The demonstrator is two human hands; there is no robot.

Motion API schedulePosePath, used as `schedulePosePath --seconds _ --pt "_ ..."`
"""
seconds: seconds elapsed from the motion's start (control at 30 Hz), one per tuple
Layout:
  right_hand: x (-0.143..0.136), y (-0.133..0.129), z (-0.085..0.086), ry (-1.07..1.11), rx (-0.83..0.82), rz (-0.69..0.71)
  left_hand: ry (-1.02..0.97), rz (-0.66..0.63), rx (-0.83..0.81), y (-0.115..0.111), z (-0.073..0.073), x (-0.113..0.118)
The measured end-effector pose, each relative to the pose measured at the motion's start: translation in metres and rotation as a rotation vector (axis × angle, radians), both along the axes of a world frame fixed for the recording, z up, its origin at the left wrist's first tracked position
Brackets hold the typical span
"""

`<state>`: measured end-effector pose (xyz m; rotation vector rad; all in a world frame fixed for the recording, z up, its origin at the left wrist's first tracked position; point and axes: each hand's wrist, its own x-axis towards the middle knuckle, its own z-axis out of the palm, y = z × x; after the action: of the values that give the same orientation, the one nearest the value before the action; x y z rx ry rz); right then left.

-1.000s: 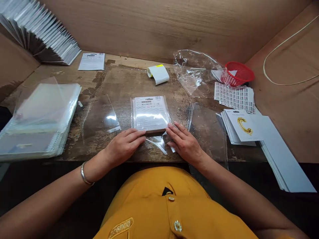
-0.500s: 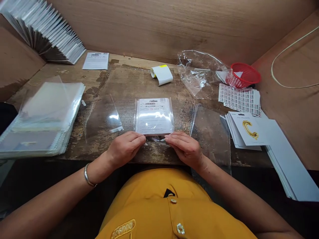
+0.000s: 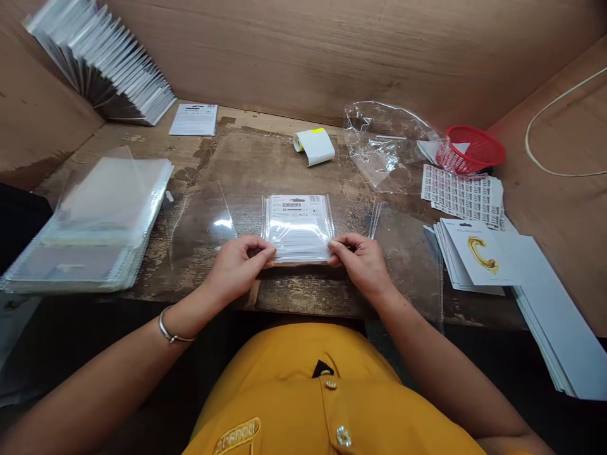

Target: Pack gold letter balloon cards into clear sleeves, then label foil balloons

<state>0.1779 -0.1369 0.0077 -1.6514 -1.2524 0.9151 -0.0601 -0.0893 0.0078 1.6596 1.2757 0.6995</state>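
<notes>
A white printed card packet [image 3: 298,227] in a clear plastic sleeve lies flat in front of me, its hang slot at the far edge. The thumb and fingers of my left hand [image 3: 241,262] pinch its near left corner. At the near right corner, my right hand [image 3: 363,262] pinches the sleeve in the same way. Light glares off the plastic. Loose clear sleeves [image 3: 203,221] lie to the left of the packet, and more clear sleeves [image 3: 408,253] lie to the right, partly under my right arm.
A stack of clear sleeves [image 3: 95,221] stands left, a row of packets [image 3: 109,69] behind it. Toward the back are one card [image 3: 193,120], a label roll [image 3: 317,146], crumpled plastic [image 3: 379,148] and a red basket [image 3: 478,148]. Sticker sheets [image 3: 462,193] and balloon cards [image 3: 484,253] lie right.
The sleeve's clear near end, stretched between my hands before, is now folded in at the packet's near edge. Both hands have moved up onto its near corners. The view has shifted slightly.
</notes>
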Motion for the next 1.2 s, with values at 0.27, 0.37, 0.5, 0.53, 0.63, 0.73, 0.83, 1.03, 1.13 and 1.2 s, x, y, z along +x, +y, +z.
schedulePosePath --seconds 0.27,0.37,0.5,0.53,0.63,0.73,0.83,1.03,1.13,1.2 --pt "0.001 0.018 -0.008 0.05 -0.091 -0.035 -0.24 0.143 -0.457 0.016 0.002 0.007" --pt "0.002 0.02 -0.009 0.022 -0.123 -0.005 -0.242 0.168 -0.467 0.016 0.0 0.01" --pt "0.003 0.024 -0.006 -0.046 -0.168 0.015 -0.117 0.214 -0.348 0.015 -0.002 0.01" --pt "0.002 0.025 -0.005 -0.079 -0.173 0.017 -0.016 0.202 -0.248 0.014 -0.002 0.009" --pt "0.001 0.028 -0.002 -0.163 -0.188 0.012 0.374 0.088 0.126 0.01 0.001 0.007" --pt "0.0 0.034 -0.003 -0.173 -0.225 0.012 0.567 0.004 0.249 0.006 0.003 0.007" --pt "-0.003 0.043 -0.004 -0.358 -0.285 0.087 0.619 -0.016 0.241 0.005 0.002 0.009" --pt "-0.005 0.052 0.003 -0.734 -0.245 0.132 0.75 -0.109 0.294 0.012 0.003 0.007" --pt "0.009 0.043 0.012 -1.006 -0.098 0.06 0.775 -0.085 0.389 0.013 0.002 0.005" --pt "0.019 0.033 0.015 -1.11 0.102 0.003 0.779 0.003 0.451 0.007 -0.002 0.005"
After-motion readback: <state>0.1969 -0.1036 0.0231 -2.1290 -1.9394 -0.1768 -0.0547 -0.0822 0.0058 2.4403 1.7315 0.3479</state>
